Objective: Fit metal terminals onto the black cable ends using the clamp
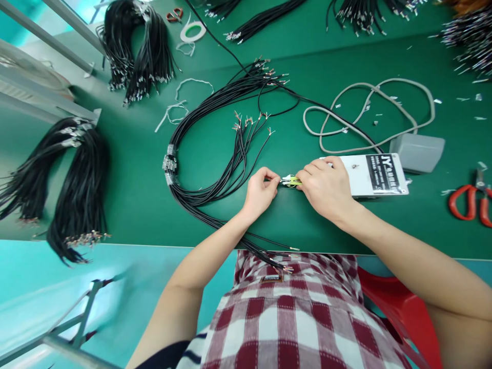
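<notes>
Above the table's near side, my left hand is closed in a pinch with thumb and fingertips together; what lies between them is too small to make out. Right beside it, my right hand grips a small yellow-green tool with a pale tip pointing at the left fingertips. A white box with a black label sits just behind the right hand. To the left, a bundle of black cables bends in a U, banded at the curve, its wire ends stripped. Some of its ends hang over the table's front edge.
Black cable bundles hang over the left side, with more behind. A tape roll and scissors lie at the back. Grey cord loops by a grey box. Red-handled cutters lie right.
</notes>
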A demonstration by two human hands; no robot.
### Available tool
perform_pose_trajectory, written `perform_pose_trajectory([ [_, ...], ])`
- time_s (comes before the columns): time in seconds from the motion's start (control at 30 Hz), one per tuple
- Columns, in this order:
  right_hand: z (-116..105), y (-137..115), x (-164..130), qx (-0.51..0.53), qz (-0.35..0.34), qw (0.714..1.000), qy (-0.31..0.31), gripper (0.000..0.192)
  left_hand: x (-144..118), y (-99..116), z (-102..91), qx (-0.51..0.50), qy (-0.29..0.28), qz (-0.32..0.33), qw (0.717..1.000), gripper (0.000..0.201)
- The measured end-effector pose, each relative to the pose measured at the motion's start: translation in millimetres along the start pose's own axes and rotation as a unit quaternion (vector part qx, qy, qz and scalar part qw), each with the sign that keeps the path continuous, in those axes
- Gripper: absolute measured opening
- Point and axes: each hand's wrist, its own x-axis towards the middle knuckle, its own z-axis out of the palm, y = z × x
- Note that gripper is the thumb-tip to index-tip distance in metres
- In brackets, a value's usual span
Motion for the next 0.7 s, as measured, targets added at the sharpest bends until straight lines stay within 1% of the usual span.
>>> perform_pose_trajectory([
  [0.13, -1, 0, -1, 0.013, 0.003, 1.0, 0.001, 0.02, 1, -2, 0.8, 0.002, -0.005, -0.001, 1.0, 0.015],
  [0.33, -3, -3, 0, -0.02, -0.002, 1.0, 0.001, 0.014, 3, -3, 1.7, 0.007, -0.004, -0.001, 1.0, 0.016],
  [0.47, -10, -1, 0, 0.01, 0.0, 1.0, -0.014, 0.006, 3, -3, 2.2, 0.015, -0.003, 0.004, 1.0, 0.014],
  [0.5, -14, 1, -3, 0.02, -0.002, 1.0, -0.01, 0.007, 3, -4, 2.1, 0.016, -0.003, 0.006, 1.0, 0.013],
  [0.53, -17, 5, -9, 0.032, 0.0, 0.999, 0.001, 0.012, 3, -4, 1.9, 0.016, -0.003, 0.007, 1.0, 0.013],
  [0.6, -23, 13, -29, 0.061, 0.024, 0.996, 0.054, 0.02, 3, -4, 1.2, 0.016, -0.004, 0.007, 1.0, 0.012],
  [0.63, -24, 17, -42, 0.076, 0.047, 0.992, 0.091, 0.022, 3, -4, 0.8, 0.016, -0.005, 0.006, 1.0, 0.012],
  [0.67, -25, 20, -56, 0.086, 0.077, 0.983, 0.144, 0.019, 3, -4, 0.5, 0.017, -0.006, 0.005, 1.0, 0.013],
  [0.7, -25, 21, -70, 0.09, 0.109, 0.974, 0.176, 0.016, 3, -4, 0.3, 0.018, -0.007, 0.003, 1.0, 0.013],
])
